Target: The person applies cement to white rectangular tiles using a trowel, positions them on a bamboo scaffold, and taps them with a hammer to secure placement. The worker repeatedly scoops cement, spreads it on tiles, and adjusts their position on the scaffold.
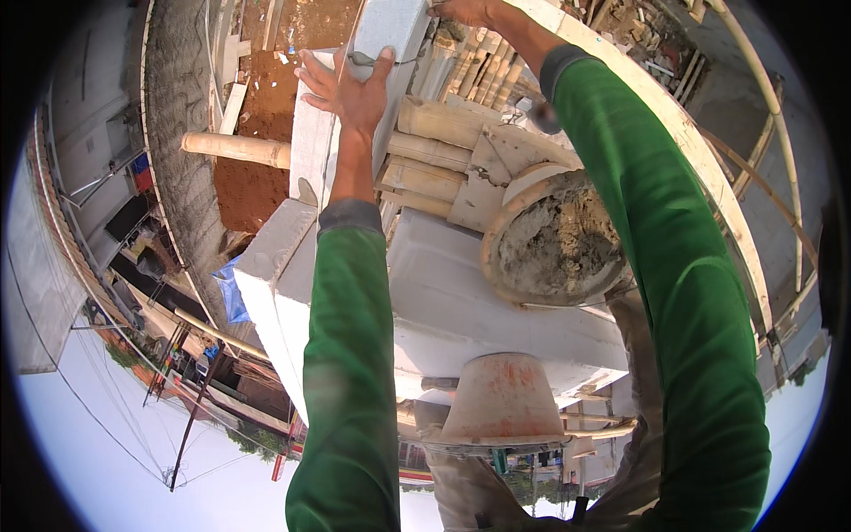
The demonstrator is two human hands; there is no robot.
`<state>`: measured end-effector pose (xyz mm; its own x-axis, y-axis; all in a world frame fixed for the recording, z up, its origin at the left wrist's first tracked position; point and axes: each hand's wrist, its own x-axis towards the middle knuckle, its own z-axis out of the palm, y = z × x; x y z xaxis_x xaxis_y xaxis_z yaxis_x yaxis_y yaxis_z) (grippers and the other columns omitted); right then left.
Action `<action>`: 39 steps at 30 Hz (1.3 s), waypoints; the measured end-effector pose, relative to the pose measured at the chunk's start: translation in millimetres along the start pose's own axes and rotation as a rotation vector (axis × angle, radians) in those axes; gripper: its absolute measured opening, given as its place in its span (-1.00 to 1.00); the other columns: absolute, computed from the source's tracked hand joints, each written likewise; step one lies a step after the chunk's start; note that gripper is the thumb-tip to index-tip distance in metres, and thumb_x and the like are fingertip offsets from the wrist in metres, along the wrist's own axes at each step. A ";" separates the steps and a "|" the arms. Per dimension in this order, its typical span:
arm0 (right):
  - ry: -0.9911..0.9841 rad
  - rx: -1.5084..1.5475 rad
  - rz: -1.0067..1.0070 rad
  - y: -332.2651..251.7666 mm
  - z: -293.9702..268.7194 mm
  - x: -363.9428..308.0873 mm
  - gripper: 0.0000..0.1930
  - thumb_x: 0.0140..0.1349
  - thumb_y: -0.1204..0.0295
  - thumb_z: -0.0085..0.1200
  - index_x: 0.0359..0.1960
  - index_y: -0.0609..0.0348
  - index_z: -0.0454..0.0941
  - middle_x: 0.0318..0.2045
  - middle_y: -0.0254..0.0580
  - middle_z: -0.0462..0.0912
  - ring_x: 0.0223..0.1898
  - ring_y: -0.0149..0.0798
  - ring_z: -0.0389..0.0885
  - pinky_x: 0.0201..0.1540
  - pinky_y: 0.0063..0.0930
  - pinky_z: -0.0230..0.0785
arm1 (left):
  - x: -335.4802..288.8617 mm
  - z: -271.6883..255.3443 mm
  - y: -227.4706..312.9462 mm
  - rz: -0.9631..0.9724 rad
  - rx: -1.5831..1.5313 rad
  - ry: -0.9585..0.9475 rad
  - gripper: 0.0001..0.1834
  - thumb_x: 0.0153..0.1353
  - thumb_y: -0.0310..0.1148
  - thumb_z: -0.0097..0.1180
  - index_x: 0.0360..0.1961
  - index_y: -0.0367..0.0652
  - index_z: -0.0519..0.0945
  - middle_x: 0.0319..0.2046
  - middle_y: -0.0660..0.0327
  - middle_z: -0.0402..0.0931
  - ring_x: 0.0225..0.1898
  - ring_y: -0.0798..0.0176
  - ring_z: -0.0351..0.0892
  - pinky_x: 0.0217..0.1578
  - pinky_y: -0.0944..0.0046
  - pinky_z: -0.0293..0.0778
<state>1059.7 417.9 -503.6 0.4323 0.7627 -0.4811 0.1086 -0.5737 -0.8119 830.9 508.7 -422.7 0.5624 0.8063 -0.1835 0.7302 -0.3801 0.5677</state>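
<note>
One view is given, taken from a wide fisheye camera worn on the head. It is aimed steeply down along both green-sleeved forearms, which enter from the lower edge. The white block wall (461,293) is seen from close above; ground and sky curve round the rim.
</note>
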 end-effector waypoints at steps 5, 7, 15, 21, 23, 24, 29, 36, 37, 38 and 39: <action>-0.065 -0.035 0.011 -7.1 -8.9 -5.2 -0.45 0.32 0.52 0.19 0.37 0.05 0.53 0.04 -0.09 0.72 0.00 -0.18 0.67 0.07 -0.28 0.57 | 4.4 -1.9 5.6 -0.052 0.080 -0.056 -0.04 0.14 0.35 0.31 0.38 -0.09 0.44 0.62 -0.20 -0.54 0.59 -0.38 -0.78 0.43 -0.49 -0.72; -0.132 -0.078 -0.010 -12.4 -15.3 -7.1 -0.47 0.29 0.50 0.20 0.33 0.08 0.57 -0.03 -0.07 0.75 -0.07 -0.19 0.69 0.02 -0.31 0.58 | 5.1 -2.9 7.0 -0.066 0.079 -0.059 -0.04 0.13 0.35 0.32 0.38 -0.09 0.44 0.62 -0.20 -0.55 0.59 -0.38 -0.78 0.44 -0.49 -0.72; -0.098 -0.208 -0.143 -22.5 -11.3 -15.1 -0.40 0.21 0.26 0.36 0.24 0.32 0.56 0.04 0.21 0.73 0.08 0.10 0.71 0.21 -0.12 0.50 | 2.8 -2.9 3.7 -0.056 0.081 -0.070 -0.10 0.14 0.31 0.33 0.39 0.04 0.42 0.62 -0.19 -0.56 0.59 -0.40 -0.77 0.41 -0.54 -0.71; -0.124 -0.165 -0.122 -22.4 -10.2 -18.3 -0.37 0.25 0.19 0.35 0.27 0.29 0.50 0.07 0.22 0.70 0.10 0.13 0.67 0.20 -0.08 0.49 | 0.9 -4.1 10.6 -0.065 0.085 -0.058 -0.16 0.19 0.26 0.32 0.39 0.09 0.43 0.63 -0.16 -0.55 0.60 -0.37 -0.75 0.42 -0.52 -0.69; -0.147 -0.123 -0.047 -23.5 -11.1 -19.4 -0.36 0.24 0.14 0.34 0.25 0.30 0.50 0.04 0.23 0.70 0.11 0.15 0.66 0.20 -0.06 0.48 | 0.8 -4.7 12.2 -0.078 0.116 -0.060 -0.07 0.20 0.34 0.26 0.46 0.04 0.39 0.63 -0.11 -0.59 0.60 -0.32 -0.78 0.43 -0.50 -0.70; -0.130 -0.139 -0.096 -24.2 -12.0 -20.1 -0.36 0.24 0.12 0.33 0.24 0.30 0.50 0.03 0.23 0.70 0.11 0.15 0.66 0.19 -0.05 0.47 | 0.9 -4.5 13.0 -0.114 0.125 -0.094 -0.03 0.20 0.38 0.23 0.49 0.02 0.37 0.63 -0.09 -0.61 0.60 -0.30 -0.79 0.44 -0.48 -0.71; -0.188 -0.197 -0.028 -29.3 -17.5 -25.3 -0.35 0.24 0.08 0.32 0.19 0.36 0.51 0.00 0.24 0.71 0.08 0.11 0.69 0.17 -0.08 0.48 | 0.5 -3.2 13.7 -0.107 0.160 -0.091 0.00 0.23 0.41 0.16 0.49 -0.08 0.35 0.63 -0.05 -0.63 0.60 -0.27 -0.82 0.44 -0.48 -0.72; -0.228 -0.367 -0.052 -37.3 -27.5 -13.7 -0.29 0.22 0.02 0.33 0.21 0.39 0.51 -0.02 0.25 0.72 0.07 0.11 0.70 0.18 -0.10 0.50 | 3.8 -5.2 18.3 -0.162 0.225 -0.147 -0.02 0.27 0.43 0.08 0.50 -0.07 0.32 0.63 -0.06 -0.65 0.60 -0.27 -0.83 0.43 -0.48 -0.71; -0.224 -0.396 -0.067 -36.6 -28.0 -11.6 -0.27 0.21 0.00 0.33 0.22 0.39 0.51 0.00 0.25 0.71 0.08 0.11 0.69 0.18 -0.10 0.50 | 3.9 -5.1 19.3 -0.151 0.227 -0.138 -0.05 0.30 0.38 0.09 0.50 -0.06 0.31 0.62 -0.09 -0.65 0.59 -0.29 -0.84 0.43 -0.50 -0.72; -0.216 -0.439 -0.061 -35.6 -28.7 -9.6 -0.25 0.20 -0.01 0.34 0.23 0.39 0.51 0.01 0.25 0.71 0.10 0.11 0.68 0.19 -0.10 0.51 | 3.8 -5.2 20.1 -0.152 0.229 -0.144 -0.08 0.32 0.34 0.10 0.50 -0.06 0.29 0.62 -0.12 -0.66 0.58 -0.32 -0.86 0.42 -0.52 -0.72; -0.202 -0.428 -0.097 -34.0 -29.0 -8.1 -0.23 0.19 -0.03 0.34 0.23 0.39 0.51 0.02 0.25 0.70 0.11 0.11 0.68 0.20 -0.10 0.50 | 3.2 -4.9 20.8 -0.159 0.235 -0.155 -0.10 0.35 0.30 0.11 0.51 -0.06 0.28 0.61 -0.15 -0.67 0.57 -0.34 -0.88 0.42 -0.53 -0.72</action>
<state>1078.5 422.5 -462.5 0.2242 0.8371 -0.4990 0.5165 -0.5363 -0.6675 846.0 505.6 -407.5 0.4728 0.7925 -0.3852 0.8733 -0.3632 0.3247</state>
